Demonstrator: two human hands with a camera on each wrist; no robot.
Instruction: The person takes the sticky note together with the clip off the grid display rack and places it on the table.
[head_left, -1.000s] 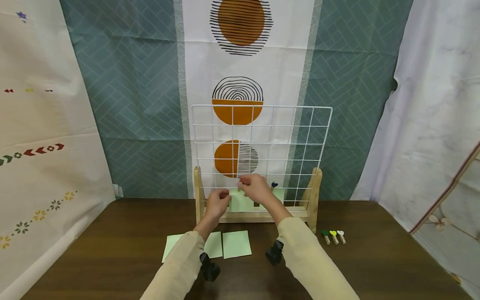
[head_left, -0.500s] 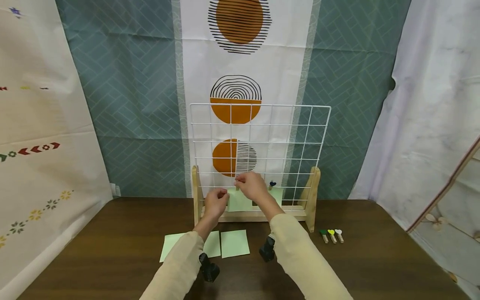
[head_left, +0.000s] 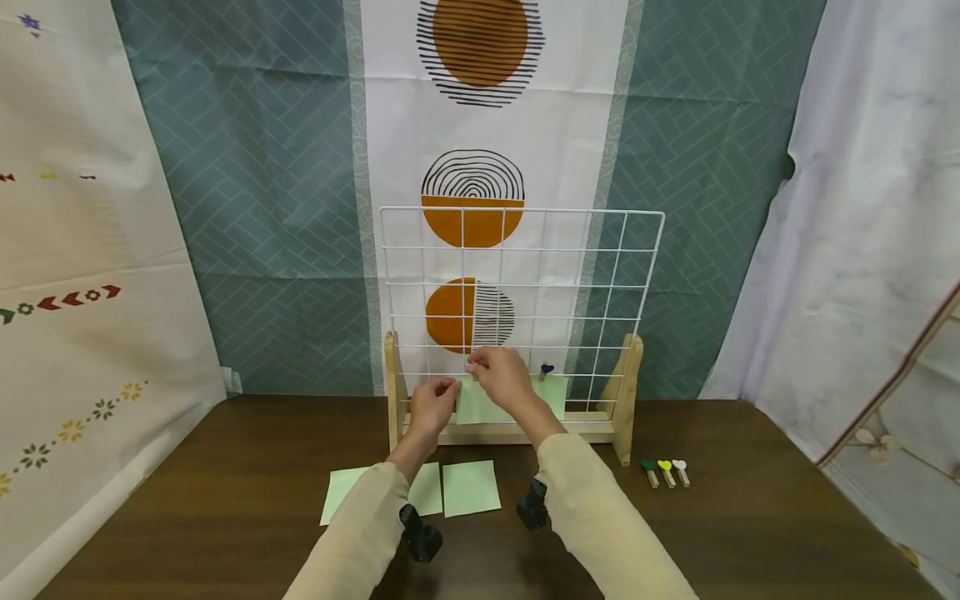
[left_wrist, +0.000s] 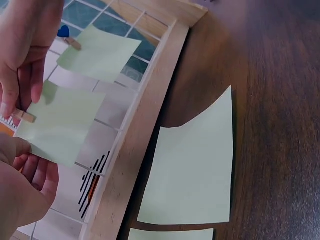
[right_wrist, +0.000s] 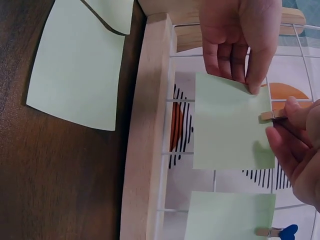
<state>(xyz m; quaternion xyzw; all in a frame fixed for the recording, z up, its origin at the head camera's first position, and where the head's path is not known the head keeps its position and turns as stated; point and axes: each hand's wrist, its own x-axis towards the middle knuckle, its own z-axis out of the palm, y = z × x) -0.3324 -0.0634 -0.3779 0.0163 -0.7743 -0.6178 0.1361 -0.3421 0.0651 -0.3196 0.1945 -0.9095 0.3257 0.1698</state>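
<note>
A pale green paper square stands against the white wire grid, low on its left half. My left hand pinches that paper's left edge between thumb and fingers. At the paper's top edge my right hand pinches a small wooden clothespin, whose jaws lie over the paper in both wrist views. The pin's far end is hidden by my fingers. Just to the right, a second green paper hangs from the grid by a clothespin with a dark blue heart.
Several green paper squares lie on the brown table, one being the rightmost sheet; my left sleeve partly covers others. Three clothespins with green, yellow and white hearts lie at right. A wooden stand holds the grid.
My right hand and forearm have shifted slightly left, uncovering more of the second paper. The left hand keeps its place at the paper's edge. The head view has tilted a little.
</note>
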